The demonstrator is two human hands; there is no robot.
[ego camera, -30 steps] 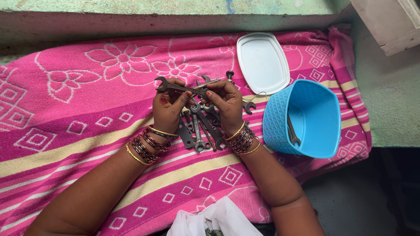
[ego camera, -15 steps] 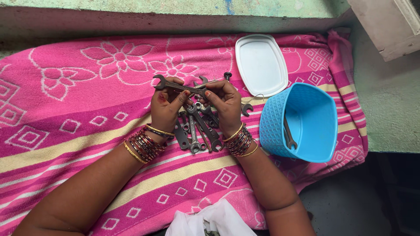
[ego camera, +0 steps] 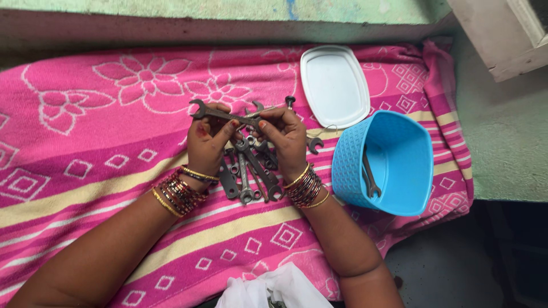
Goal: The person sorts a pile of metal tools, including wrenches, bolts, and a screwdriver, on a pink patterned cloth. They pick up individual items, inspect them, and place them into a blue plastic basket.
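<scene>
Both hands hold one dark open-ended wrench (ego camera: 220, 114) level above a pile of several wrenches (ego camera: 251, 165) on a pink patterned towel (ego camera: 91, 148). My left hand (ego camera: 206, 144) grips the wrench near its left jaw. My right hand (ego camera: 284, 140) pinches its right end. Bangles ring both wrists. To the right a blue plastic basket (ego camera: 411, 171) stands with one wrench (ego camera: 368, 174) lying inside it.
A white plastic lid (ego camera: 335, 85) lies flat behind the basket. A bolt (ego camera: 290, 101) lies beside the pile. White plastic wrapping (ego camera: 274, 288) shows at the bottom edge. A green ledge runs along the back, with a pale box (ego camera: 502, 34) at the top right.
The whole view has drifted slightly left and down. Both hands keep the same grip on the wrench; nothing was let go or picked up.
</scene>
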